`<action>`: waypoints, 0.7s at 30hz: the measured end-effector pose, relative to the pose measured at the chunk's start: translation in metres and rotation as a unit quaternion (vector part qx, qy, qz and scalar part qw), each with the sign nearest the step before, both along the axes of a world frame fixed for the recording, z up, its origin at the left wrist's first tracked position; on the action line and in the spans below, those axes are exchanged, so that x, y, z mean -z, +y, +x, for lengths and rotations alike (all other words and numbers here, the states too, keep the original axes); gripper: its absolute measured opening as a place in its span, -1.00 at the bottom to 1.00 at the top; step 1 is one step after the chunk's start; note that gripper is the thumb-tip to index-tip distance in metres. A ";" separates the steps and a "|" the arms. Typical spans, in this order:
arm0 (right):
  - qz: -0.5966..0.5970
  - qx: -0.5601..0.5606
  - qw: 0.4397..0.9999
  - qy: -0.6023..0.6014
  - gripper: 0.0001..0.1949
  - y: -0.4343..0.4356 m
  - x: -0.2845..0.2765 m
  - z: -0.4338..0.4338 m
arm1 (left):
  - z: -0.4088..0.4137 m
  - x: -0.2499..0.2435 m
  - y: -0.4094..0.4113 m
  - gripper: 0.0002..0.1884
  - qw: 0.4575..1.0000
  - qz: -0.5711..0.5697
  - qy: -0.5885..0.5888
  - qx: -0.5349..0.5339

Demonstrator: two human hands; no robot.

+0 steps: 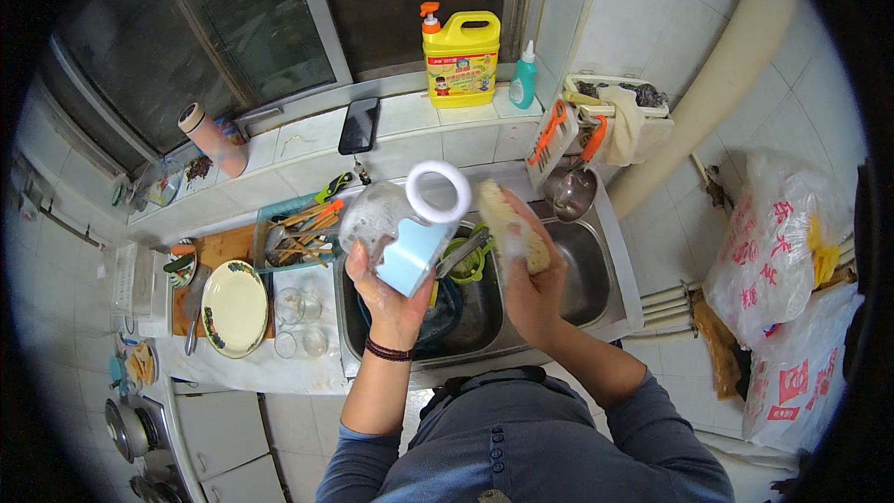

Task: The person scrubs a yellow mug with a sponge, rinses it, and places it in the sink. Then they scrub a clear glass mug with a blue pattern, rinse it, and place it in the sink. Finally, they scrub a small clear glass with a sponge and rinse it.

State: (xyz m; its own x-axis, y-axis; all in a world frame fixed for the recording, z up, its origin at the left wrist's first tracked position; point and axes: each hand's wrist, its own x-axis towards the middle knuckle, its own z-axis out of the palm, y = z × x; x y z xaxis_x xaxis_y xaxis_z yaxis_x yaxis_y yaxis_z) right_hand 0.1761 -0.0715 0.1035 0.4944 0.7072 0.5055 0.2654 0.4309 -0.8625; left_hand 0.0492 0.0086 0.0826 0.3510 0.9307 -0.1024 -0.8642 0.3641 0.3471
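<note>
My left hand (384, 307) grips a clear soapy vessel (374, 220) over the left sink basin. A light-blue panel (412, 255) and a white ring (466, 204) are on its side facing my right hand; its exact kind is not plain. My right hand (534, 293) holds a pale yellow scrubbing sponge (497, 213), blurred and foamy, just right of the ring and apart from it. Below, partly hidden by my hands, a green strainer or bowl (477, 272) and a dark basin (447, 325) sit in the left sink basin (492, 318). A faucet spout (461, 255) passes between my hands.
Right basin (587, 272) adjoins. Leftward are drinking glasses (288, 307), an oval plate (234, 314), a cleaver (193, 307) and a utensil basket (262, 230). The sill bears a phone (360, 126), detergent jug (461, 70), teal bottle (522, 80) and tumbler (213, 140). A ladle (574, 195) hangs right.
</note>
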 end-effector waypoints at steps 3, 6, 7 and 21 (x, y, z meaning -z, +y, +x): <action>-0.020 -0.032 0.999 -0.036 -0.62 -0.002 -0.007 -0.008 | 0.004 0.002 -0.004 -0.31 0.996 0.047 0.057 0.041; 0.033 0.021 0.986 -0.161 -0.61 0.002 -0.009 -0.004 | 0.000 -0.001 -0.001 -0.36 0.978 0.120 0.158 0.063; 0.041 0.034 0.985 -0.167 -0.61 0.002 -0.005 -0.001 | -0.003 -0.003 -0.001 -0.37 0.970 0.138 0.182 0.081; 0.137 0.011 0.882 -0.452 -0.62 0.003 0.008 0.002 | -0.001 -0.016 -0.007 -0.26 0.958 0.140 0.230 0.095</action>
